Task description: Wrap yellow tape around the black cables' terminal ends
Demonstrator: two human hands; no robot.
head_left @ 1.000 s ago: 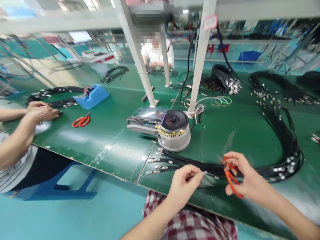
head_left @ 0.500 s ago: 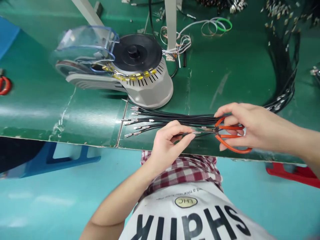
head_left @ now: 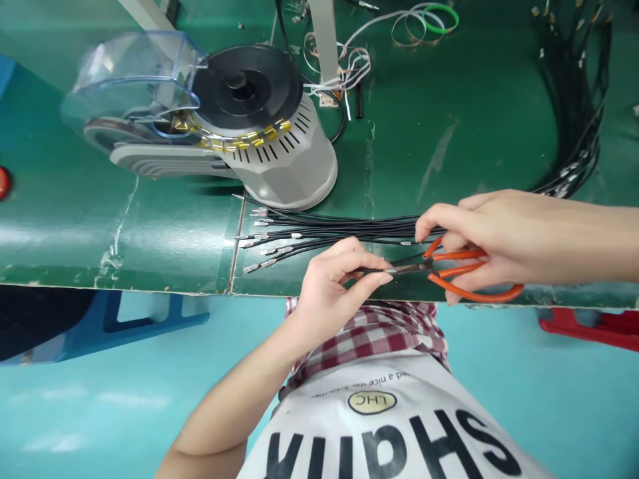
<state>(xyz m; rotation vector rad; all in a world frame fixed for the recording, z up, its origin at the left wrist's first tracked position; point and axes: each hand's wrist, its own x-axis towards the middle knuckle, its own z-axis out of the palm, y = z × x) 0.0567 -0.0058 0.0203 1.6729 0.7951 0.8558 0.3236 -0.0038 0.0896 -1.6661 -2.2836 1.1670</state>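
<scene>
My right hand (head_left: 486, 239) is closed round orange-handled scissors (head_left: 452, 269), whose blades point left at the front edge of the green table (head_left: 150, 226). My left hand (head_left: 332, 283) pinches the end of a thin black wire (head_left: 372, 270) right at the scissor tips. Just behind both hands lies a bundle of black wires (head_left: 339, 233) with metal terminals fanned out toward the left.
A grey tape dispenser (head_left: 259, 143) with a black disc and a clear cover stands behind the bundle. A white post (head_left: 323, 40) rises behind it, beside loose white and green wire loops (head_left: 424, 20). More black cables (head_left: 574, 100) curve at the right. A blue stool (head_left: 120, 322) stands below left.
The view has tilted down from the wider workshop to the table edge. My hands came together, and the scissor tips now meet the wire my left hand pinches.
</scene>
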